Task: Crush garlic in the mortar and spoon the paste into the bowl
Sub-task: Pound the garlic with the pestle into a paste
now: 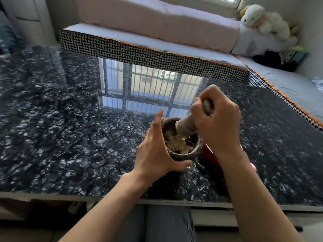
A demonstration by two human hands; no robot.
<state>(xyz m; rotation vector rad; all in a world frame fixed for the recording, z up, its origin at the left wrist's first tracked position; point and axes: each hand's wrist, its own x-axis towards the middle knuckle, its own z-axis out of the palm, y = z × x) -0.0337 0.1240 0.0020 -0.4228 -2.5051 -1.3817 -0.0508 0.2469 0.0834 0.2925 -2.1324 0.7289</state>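
A dark stone mortar point(183, 155) stands on the black marbled table point(70, 137) near its front edge. Pale crushed garlic point(174, 143) lies inside it. My left hand point(155, 147) cups the mortar's left wall, fingers straight up along the rim and thumb under the near side. My right hand point(217, 119) grips the grey stone pestle point(187, 125), whose garlic-smeared end sits tilted just above the garlic inside the mortar. A red bowl point(208, 155) stands just right of the mortar, mostly hidden behind my right wrist.
A bench with a houndstooth-edged cushion point(148, 55) runs along the table's far and right sides. Plush toys point(264, 20) sit at the back right. A small pink thing point(253, 167) shows beside my right forearm. My knees are under the table's front edge.
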